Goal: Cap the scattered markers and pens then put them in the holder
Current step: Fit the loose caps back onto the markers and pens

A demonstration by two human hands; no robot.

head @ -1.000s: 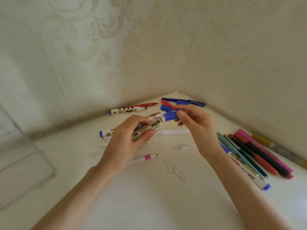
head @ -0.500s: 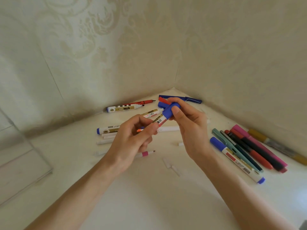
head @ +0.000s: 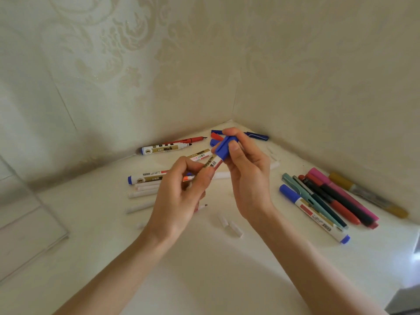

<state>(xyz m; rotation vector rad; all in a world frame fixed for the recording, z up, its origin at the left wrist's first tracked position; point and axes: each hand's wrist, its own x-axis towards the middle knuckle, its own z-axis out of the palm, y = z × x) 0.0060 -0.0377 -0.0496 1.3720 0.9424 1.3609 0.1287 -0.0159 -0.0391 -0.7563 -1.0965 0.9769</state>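
Note:
Above the middle of the white table, my left hand grips the barrel of a white and gold marker. My right hand pinches the blue cap that sits on the marker's upper end. Uncapped markers lie behind the hands near the wall. A row of capped pens and markers lies at the right. The clear holder stands at the left edge.
Thin white pens lie left of the hands. Two small white caps lie in front of the hands. Loose red and blue caps and a blue pen rest in the corner. Walls enclose the table at the back and right.
The blue cap has gone onto the end of the marker. Both hands tilted the marker more upright and lifted it slightly.

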